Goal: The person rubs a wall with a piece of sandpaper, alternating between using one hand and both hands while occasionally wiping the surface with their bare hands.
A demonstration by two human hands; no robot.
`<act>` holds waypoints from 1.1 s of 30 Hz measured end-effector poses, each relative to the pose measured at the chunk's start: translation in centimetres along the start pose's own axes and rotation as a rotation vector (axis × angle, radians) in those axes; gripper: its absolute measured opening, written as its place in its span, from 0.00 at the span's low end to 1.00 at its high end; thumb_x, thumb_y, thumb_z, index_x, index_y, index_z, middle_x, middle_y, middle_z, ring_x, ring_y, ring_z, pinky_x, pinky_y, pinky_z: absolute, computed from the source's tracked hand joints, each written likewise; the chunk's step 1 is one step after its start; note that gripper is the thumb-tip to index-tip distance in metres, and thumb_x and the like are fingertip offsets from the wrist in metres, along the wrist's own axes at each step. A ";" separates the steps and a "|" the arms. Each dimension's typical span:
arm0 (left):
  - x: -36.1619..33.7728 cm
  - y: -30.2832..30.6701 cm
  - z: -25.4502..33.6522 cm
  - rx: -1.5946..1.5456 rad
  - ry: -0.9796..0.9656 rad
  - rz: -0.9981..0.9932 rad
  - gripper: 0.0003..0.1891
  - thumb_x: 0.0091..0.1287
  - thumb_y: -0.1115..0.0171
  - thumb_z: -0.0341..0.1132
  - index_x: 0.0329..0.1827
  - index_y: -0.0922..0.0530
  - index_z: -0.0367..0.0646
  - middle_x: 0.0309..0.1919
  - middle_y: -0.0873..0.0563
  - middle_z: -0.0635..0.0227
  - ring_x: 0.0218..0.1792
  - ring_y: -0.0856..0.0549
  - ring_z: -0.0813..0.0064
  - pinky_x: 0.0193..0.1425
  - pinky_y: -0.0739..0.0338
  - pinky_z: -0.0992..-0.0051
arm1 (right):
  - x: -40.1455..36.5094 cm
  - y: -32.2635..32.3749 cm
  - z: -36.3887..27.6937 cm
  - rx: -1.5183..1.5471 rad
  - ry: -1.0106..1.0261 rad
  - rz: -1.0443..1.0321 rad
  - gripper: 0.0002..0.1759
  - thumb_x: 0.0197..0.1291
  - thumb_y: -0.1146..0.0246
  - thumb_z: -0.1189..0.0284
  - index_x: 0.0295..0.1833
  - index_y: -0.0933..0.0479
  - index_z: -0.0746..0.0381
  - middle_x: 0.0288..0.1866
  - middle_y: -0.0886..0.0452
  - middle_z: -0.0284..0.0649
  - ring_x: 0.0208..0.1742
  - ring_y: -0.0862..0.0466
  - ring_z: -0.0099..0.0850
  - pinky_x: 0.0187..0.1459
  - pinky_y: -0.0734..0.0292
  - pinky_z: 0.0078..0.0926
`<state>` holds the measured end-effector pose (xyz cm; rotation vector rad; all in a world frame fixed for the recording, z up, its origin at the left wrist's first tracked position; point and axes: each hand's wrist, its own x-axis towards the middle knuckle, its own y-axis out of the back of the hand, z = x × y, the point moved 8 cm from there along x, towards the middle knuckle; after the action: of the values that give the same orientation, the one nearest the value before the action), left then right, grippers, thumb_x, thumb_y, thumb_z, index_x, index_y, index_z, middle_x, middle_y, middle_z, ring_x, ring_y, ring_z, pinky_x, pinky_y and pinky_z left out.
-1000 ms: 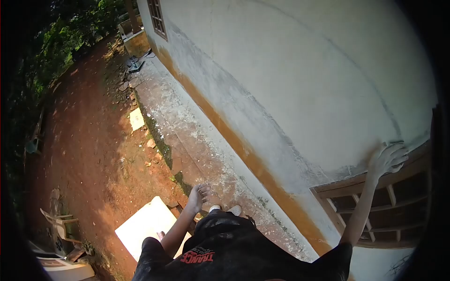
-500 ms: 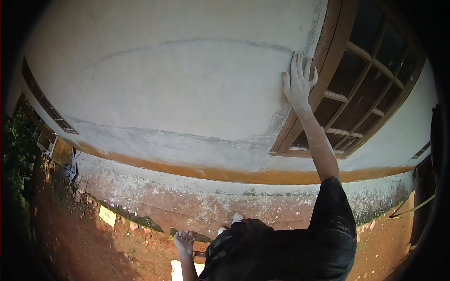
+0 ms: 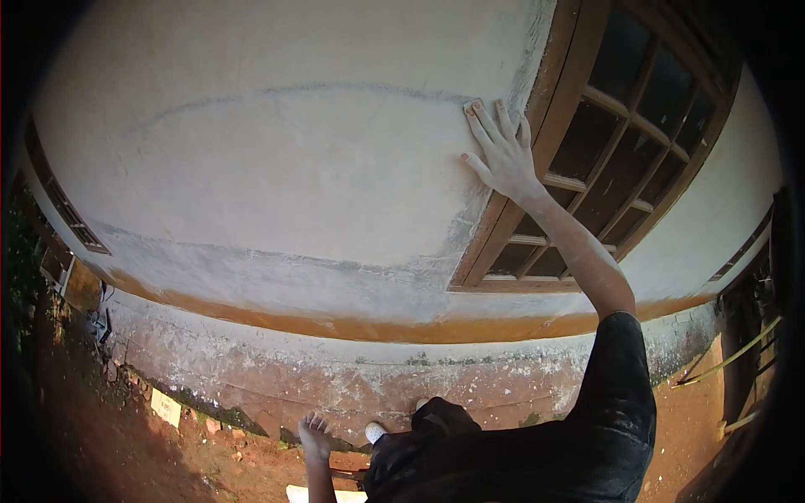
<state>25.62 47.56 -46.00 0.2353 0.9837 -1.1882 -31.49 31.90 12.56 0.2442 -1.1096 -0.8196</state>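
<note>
My right hand (image 3: 501,152), dusted white, lies flat against the pale plastered wall (image 3: 277,159) right beside the wooden window frame (image 3: 560,88). Its fingers are spread and a small tan sheet (image 3: 470,107) shows under the fingertips, pressed to the wall; it looks like sandpaper. My left hand (image 3: 314,437) hangs low by my side with its fingers apart and holds nothing. My black shirt fills the bottom of the view.
A barred window with dark panes (image 3: 625,142) stands right of the hand. An orange band (image 3: 335,324) runs along the wall's base above a stained concrete ledge (image 3: 277,381). Red soil lies at lower left. Thin sticks (image 3: 728,360) lean at far right.
The view swung from along the wall to facing it. My right hand slid slightly left and down on the wall beside the window frame. My left hand stayed low.
</note>
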 end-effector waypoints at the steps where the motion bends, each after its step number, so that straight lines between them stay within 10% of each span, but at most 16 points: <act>1: -0.3 -1.2 -0.6 -0.009 0.002 0.006 0.25 0.76 0.52 0.57 0.65 0.24 0.52 0.50 0.17 0.70 0.51 0.19 0.67 0.55 0.31 0.59 | -0.2 -0.3 0.2 0.005 0.009 0.001 0.46 0.70 0.43 0.42 0.86 0.44 0.52 0.88 0.44 0.33 0.88 0.51 0.44 0.82 0.64 0.60; 9: -14.1 -22.8 0.9 0.681 -0.751 -0.186 0.19 0.81 0.53 0.33 0.69 0.24 0.35 0.64 0.17 0.58 0.67 0.20 0.62 0.74 0.32 0.65 | -5.3 -1.5 1.0 0.256 0.091 0.033 0.44 0.72 0.43 0.48 0.85 0.44 0.60 0.87 0.42 0.39 0.88 0.50 0.45 0.82 0.68 0.63; 17: -33.5 -63.2 9.1 0.450 -1.554 -0.550 0.35 0.83 0.67 0.52 0.84 0.52 0.36 0.84 0.46 0.50 0.84 0.49 0.53 0.85 0.55 0.57 | -2.5 2.5 4.7 0.384 0.338 0.030 0.37 0.76 0.48 0.57 0.84 0.43 0.62 0.81 0.33 0.45 0.87 0.45 0.44 0.82 0.68 0.65; 22: -29.8 -73.4 11.3 -0.203 -1.321 -0.945 0.42 0.83 0.77 0.62 0.87 0.63 0.38 0.87 0.58 0.48 0.87 0.60 0.51 0.87 0.64 0.52 | -1.8 2.3 5.9 0.373 0.523 0.253 0.37 0.75 0.48 0.60 0.83 0.45 0.65 0.77 0.28 0.46 0.85 0.41 0.43 0.83 0.69 0.65; 26: -28.5 -73.4 11.0 0.800 -1.672 -0.097 0.39 0.85 0.71 0.57 0.87 0.61 0.37 0.87 0.57 0.48 0.86 0.60 0.46 0.84 0.68 0.39 | 0.3 4.3 7.4 0.476 0.659 0.115 0.35 0.71 0.43 0.64 0.81 0.37 0.58 0.77 0.27 0.42 0.84 0.38 0.40 0.83 0.68 0.62; 33: -31.2 -73.9 9.7 0.825 -1.725 0.252 0.35 0.83 0.61 0.45 0.85 0.51 0.32 0.86 0.57 0.45 0.85 0.62 0.40 0.81 0.66 0.34 | 13.9 12.2 11.9 0.301 0.776 0.665 0.24 0.67 0.37 0.62 0.68 0.22 0.53 0.71 0.23 0.37 0.77 0.31 0.37 0.80 0.46 0.48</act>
<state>-33.59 32.48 6.88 -0.0783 -1.0250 -1.0107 -33.47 33.29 34.46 0.3742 -0.5020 0.0656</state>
